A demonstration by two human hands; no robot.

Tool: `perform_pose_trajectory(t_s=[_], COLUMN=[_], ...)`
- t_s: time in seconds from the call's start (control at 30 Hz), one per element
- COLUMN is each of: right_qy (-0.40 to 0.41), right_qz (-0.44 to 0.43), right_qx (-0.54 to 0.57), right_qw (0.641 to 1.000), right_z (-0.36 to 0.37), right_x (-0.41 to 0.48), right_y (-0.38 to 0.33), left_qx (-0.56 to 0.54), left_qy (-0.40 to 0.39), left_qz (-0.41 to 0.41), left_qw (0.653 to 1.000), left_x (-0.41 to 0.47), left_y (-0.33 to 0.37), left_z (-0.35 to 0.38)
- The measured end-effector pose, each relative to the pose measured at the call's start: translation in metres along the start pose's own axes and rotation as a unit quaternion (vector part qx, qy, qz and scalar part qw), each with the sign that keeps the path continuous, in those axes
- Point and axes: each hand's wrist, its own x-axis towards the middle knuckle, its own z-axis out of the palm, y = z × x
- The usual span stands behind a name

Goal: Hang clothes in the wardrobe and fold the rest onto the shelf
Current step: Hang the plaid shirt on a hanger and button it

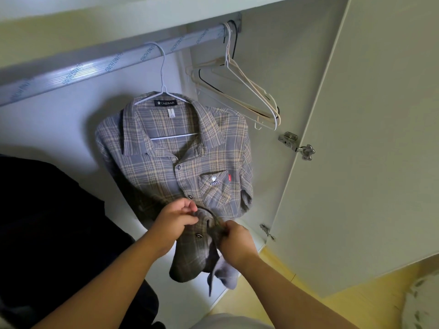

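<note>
plaid shirt (166, 148) hangs on a white hanger (164, 91) from the wardrobe rail (95, 67), facing out. left hand (174, 218) pinches the left front edge near a button, right hand (234, 238) pinches the other edge just beside it, both clenched on fabric. empty hangers (240, 89) bunched at the rail's right end, open door (356, 138) at right.

Head camera faces close into the wardrobe (266, 67).
</note>
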Motion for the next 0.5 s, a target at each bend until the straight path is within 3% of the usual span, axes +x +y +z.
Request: perform_pose_trajectory(t_s=[0.13, 0.23, 0.33, 0.5], right_qy=[0.026, 0.049, 0.069, 0.06], right_qz=[0.063, 0.076, 0.091, 0.064], right_qx=[-0.061, -0.011, 0.119, 0.187], right_qw=[0.996, 0.996, 0.986, 0.978], right_z=[-0.012, -0.019, -0.018, -0.02], right_x=[0.0, -0.005, -0.008, -0.008], right_y=[0.009, 0.011, 0.008, 0.006], left_qx=[-0.042, -0.024, 0.089, 0.287], left_qy=[-0.024, -0.037, -0.004, 0.06], left_qz=[-0.006, -0.003, 0.033, 0.141], left_qw=[0.999, 0.999, 0.995, 0.946], left_x=[-0.002, -0.006, -0.006, -0.005], left_y=[0.004, 0.006, 0.005, 0.0], left_z=[-0.002, -0.002, 0.0, 0.004])
